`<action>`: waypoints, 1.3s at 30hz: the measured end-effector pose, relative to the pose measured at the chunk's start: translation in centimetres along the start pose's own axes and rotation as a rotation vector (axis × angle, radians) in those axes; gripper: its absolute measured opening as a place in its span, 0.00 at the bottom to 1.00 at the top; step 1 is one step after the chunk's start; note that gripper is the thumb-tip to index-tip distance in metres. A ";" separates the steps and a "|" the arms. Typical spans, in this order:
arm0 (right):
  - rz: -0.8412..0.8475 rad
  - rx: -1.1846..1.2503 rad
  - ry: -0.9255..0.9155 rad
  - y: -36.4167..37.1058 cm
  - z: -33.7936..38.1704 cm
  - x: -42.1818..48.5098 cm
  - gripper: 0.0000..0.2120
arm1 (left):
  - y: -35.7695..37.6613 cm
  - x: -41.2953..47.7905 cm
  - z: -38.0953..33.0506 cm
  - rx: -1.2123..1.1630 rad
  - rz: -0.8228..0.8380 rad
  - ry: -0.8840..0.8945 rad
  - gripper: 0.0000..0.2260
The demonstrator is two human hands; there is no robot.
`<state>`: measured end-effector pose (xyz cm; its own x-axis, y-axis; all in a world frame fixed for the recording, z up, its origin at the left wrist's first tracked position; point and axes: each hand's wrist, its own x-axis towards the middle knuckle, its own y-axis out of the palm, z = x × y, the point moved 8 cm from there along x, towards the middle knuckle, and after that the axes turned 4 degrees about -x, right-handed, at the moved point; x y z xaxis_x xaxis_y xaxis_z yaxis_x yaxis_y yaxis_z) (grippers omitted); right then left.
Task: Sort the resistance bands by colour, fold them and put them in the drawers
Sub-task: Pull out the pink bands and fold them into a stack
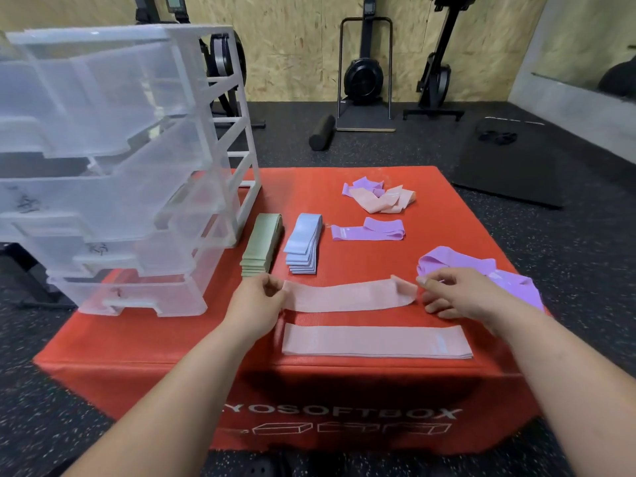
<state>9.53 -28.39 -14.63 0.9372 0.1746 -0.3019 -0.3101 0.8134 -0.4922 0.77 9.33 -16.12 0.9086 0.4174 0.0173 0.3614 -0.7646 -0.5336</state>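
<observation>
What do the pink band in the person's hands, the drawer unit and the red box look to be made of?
Held pink band, pinched by left hand and right hand: likely woven elastic fabric, matte; fine ribbed texture, limp end. Drawer unit: translucent moulded plastic, slightly glossy; background shows through. Red box: probably vinyl-covered foam; textured skin, rounded edges.

One drawer unit (113, 187), one green stack (261, 246), one blue stack (304, 242), one pink stack (375, 342) (all neat)

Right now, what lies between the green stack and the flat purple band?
Head view: the blue stack, touching neither the green stack nor the flat purple band.
</observation>
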 end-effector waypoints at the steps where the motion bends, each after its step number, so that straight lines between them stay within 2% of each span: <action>1: -0.003 -0.016 -0.010 0.0 0.1 -0.1 0.16 | 0.0 0.1 0.0 0.001 -0.001 0.001 0.08; 7: -0.099 -0.238 -0.129 -0.3 1.0 0.2 0.09 | 0.1 0.5 -0.1 0.078 -0.009 -0.005 0.04; 10: -0.209 -0.282 -0.102 -0.9 0.6 1.1 0.08 | 0.2 0.6 -0.3 0.092 -0.017 -0.020 0.06; 13: -0.252 -0.167 -0.058 -1.3 0.5 1.6 0.09 | 0.1 0.7 -0.4 0.105 -0.024 -0.021 0.06; 16: -0.277 -0.285 -0.065 -1.5 0.7 2.2 0.10 | 0.1 0.8 -0.3 0.102 -0.018 -0.028 0.06; 18: -0.295 -0.330 -0.074 -1.6 0.8 2.5 0.07 | 0.0 0.9 -0.1 0.094 -0.024 -0.023 0.07; 20: -0.331 -0.282 -0.094 -2.1 1.0 2.5 0.04 | -0.7 1.1 -0.1 0.065 -0.078 -0.014 0.06; 23: -0.386 -0.048 -0.135 -3.6 1.5 2.0 0.03 | -2.5 1.3 -0.1 -0.026 -0.221 -0.004 0.05; 27: -0.287 0.050 -0.115 -3.4 0.9 1.4 0.05 | -2.4 0.9 -0.2 -0.114 -0.196 -0.025 0.06; 32: -0.244 0.096 -0.073 -3.6 0.4 -0.7 0.05 | -2.4 -0.3 -0.6 -0.226 -0.146 -0.025 0.07; 39: -0.249 0.037 -0.077 -4.4 -0.2 -4.4 0.04 | -2.7 -2.8 -1.8 -0.169 -0.067 0.017 0.09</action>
<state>6.73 -32.78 -11.28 0.9938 0.0071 -0.1111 -0.0634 0.8562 -0.5128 -2.35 9.31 -13.20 0.8840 0.4632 0.0634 0.4504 -0.8075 -0.3809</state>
